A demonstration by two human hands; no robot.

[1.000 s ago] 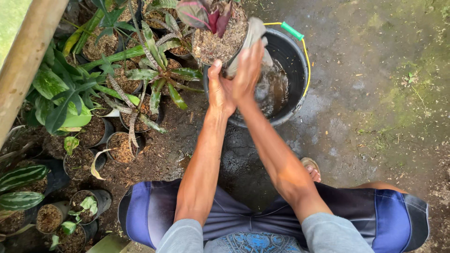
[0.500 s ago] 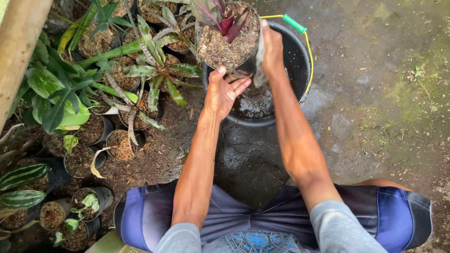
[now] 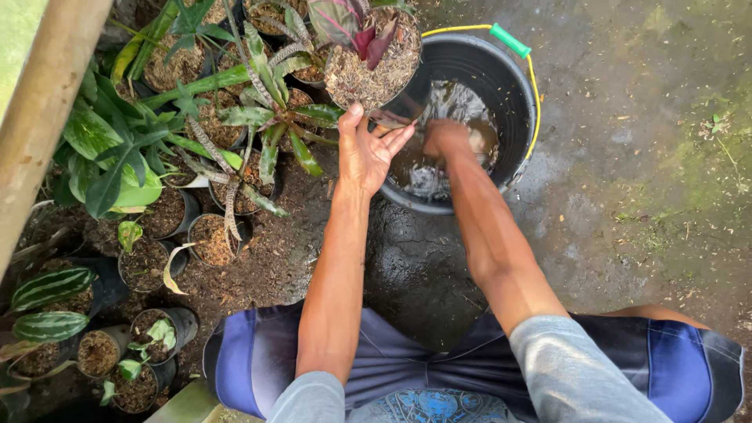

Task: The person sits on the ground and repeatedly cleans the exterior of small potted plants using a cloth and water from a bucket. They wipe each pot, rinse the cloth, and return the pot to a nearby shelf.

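Two bare hands work at the black bucket [image 3: 513,94], seen from the single head view looking straight down. The bucket stands on the wet ground [image 3: 627,204] at the top of the picture, holding murky brown water [image 3: 462,117], its yellow bail handle with the green grip sleeve [image 3: 511,41] lying along the far rim.

The right hand [image 3: 448,139] is down inside the bucket at the water's surface, its fingers curled round something pale; what the object is cannot be made out through the splash, so the grip reads as closed on a small pale thing, no more. The left hand [image 3: 368,149] hovers over the near-left rim, fingers spread and slightly cupped, holding nothing; its thumb tip lies close to the edge of the potted plant with reddish leaves [image 3: 368,55], which overlaps the bucket's left rim.

As a judgement, the dipping goes best if the right hand stays low in the water and moves gently, so that nothing slops over the rim onto the already soaked ground, while the open left hand stays near the pot to steady it.

Left of the arms, a crowd of small black nursery pots [image 3: 211,235] with green and striped foliage fills the soil; the person's blue shorts [image 3: 258,352] show at the bottom edge.
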